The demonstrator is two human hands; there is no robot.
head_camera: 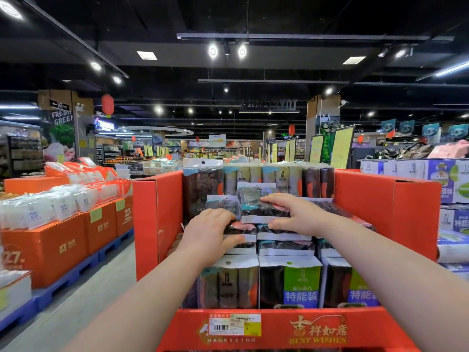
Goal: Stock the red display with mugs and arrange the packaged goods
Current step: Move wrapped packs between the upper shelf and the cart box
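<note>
One red display (pixel 385 214) holds stacked flat packs (pixel 284 237) at its middle. Left hand (pixel 208 232) grips the stack's left end; right hand (pixel 297 214) pinches the top pack (pixel 256 199) at its near edge. Likely light, soft, slippery film: hold the stiffer white edges.

Stacked packages (pixel 281 240) in display (pixel 385 214), between both hands (pixel 294 214).

The 1 view comes from a wide-angle camera on the person's head, facing forward and slightly down. It sits close over the red display (pixel 411 214), where the left hand (pixel 210 232) and right hand (pixel 297 214) meet the packaged goods (pixel 289 283); the ceiling (pixel 279 19) fills the top.
</note>
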